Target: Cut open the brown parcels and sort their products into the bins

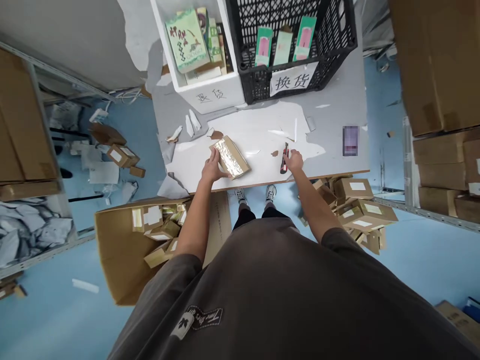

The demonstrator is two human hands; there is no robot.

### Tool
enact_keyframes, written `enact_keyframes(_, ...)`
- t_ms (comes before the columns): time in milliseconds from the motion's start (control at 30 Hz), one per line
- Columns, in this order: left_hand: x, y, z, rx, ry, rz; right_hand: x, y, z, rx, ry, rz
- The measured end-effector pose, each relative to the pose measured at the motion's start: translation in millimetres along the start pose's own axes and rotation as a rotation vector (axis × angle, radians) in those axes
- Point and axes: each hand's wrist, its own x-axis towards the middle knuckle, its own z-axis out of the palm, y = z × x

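Observation:
My left hand [213, 168] grips the near-left end of a small cardboard box [232, 156], with fingers on its far side and thumb along its near edge. Shiny clear tape runs along the top of this box, which rests tilted at an angle on the white tabletop. To the right, my right hand [294, 161] has its fingers closed at the side of a black and red utility knife [284, 161]. The knife lies at the table surface, pointing away from me. Whether its blade is out is too small to tell.
A white bin [210, 97] with green boxes and a black plastic crate [258, 89] stand at the table's back. Paper scraps [190, 126] lie left. A blurred purple item [350, 141] sits right. Large carton [120, 260] and piled boxes [362, 217] flank me below.

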Motion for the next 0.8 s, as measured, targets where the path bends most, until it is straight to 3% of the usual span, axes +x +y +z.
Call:
enact_keyframes(133,3,3,3.7,-0.04,-0.01,-0.03,3,-8,10,-0.015,-0.077,0.134)
enact_keyframes(267,-2,9,13.9,-0.101,0.013,-0.064,-8,-34,-2,0.026,-0.09,0.045)
enact_keyframes(400,-5,18,22.4,-0.143,0.059,-0.067,-19,-99,-11,0.108,-0.148,-0.172)
enact_keyframes(500,-4,24,25.7,-0.188,0.1,-0.046,-33,-167,0,0.137,-0.271,-0.403)
enact_keyframes(567,-3,27,26.9,-0.223,0.113,-0.037,-47,-209,12,0.039,-0.314,-0.499)
enact_keyframes(667,-1,34,27.4,-0.244,0.102,-0.041,-65,-253,30,-0.159,-0.33,-0.477)
enact_keyframes(800,2,39,27.6,-0.304,0.137,-0.01,-76,-276,38,-0.294,-0.331,-0.389)
